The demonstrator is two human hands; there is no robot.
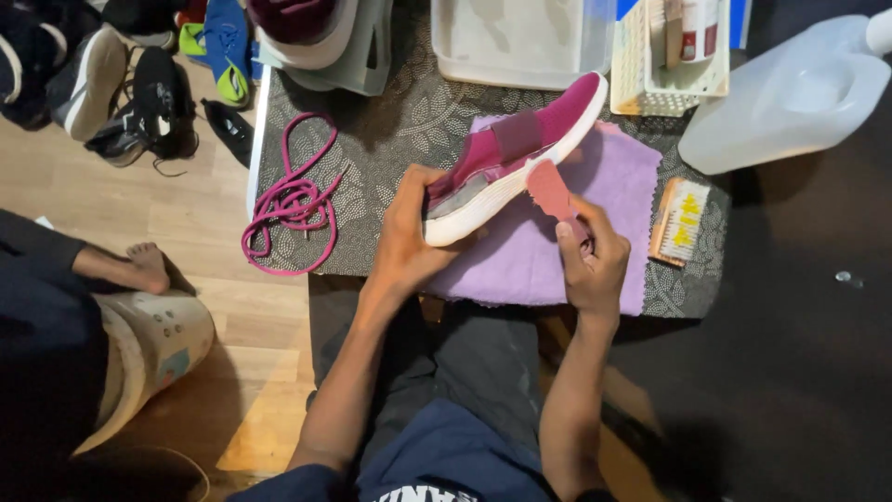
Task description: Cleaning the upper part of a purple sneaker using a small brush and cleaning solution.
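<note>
Left hand point(409, 232) clasps heel of magenta knit shoe point(511, 153), fingers wrapped round smooth white sole; shoe tilted on side, toe pointing away from grip. Right hand point(590, 260) pinches handle of small brush point(555, 192), pinkish oval head touching sole edge. Beneath both: soft lilac cloth point(548, 251). Left of grip: coiled pink laces point(290, 200). Right: wooden bristle brush point(680, 221).

Knit magenta shoe point(520, 153) with smooth white rubber sole, soft lilac cloth point(604, 177), wooden-backed brush point(678, 220), translucent plastic jug point(790, 98)
</note>
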